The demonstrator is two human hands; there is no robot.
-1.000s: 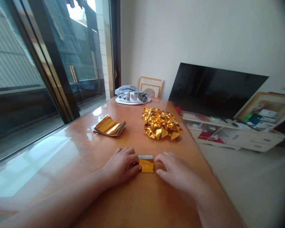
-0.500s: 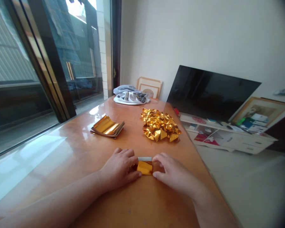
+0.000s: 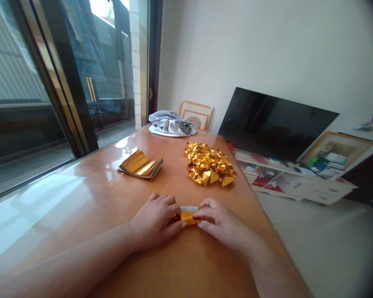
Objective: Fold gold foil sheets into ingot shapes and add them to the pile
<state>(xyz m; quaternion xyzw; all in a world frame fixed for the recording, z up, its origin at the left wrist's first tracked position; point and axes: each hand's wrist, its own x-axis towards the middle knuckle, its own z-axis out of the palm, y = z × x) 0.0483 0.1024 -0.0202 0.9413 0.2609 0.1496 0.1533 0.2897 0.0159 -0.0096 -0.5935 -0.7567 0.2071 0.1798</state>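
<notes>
Between my two hands, on the table, lies a partly folded sheet of gold foil paper (image 3: 188,217) with a pale strip along its far edge. My left hand (image 3: 160,217) grips its left end, thumb at the near edge and fingers curled over the far side. At the right end, my right hand (image 3: 216,217) pinches the paper, the thumb on the near edge and a finger over the gold face. Farther off to the left lies a stack of gold foil sheets (image 3: 140,164). A heap of folded gold paper pieces (image 3: 209,163) lies beyond my right hand.
The glossy wooden table (image 3: 170,256) runs away from me, its right edge beside my right forearm. Bundled grey cloth (image 3: 170,123) lies at its far end. A glass sliding door stands left; a television (image 3: 276,124) and white cabinet (image 3: 311,186) stand right.
My right hand has shifted slightly left, and its finger now lies over the foil paper. The paper's near edge has moved up, so less gold face shows. My left hand has barely moved.
</notes>
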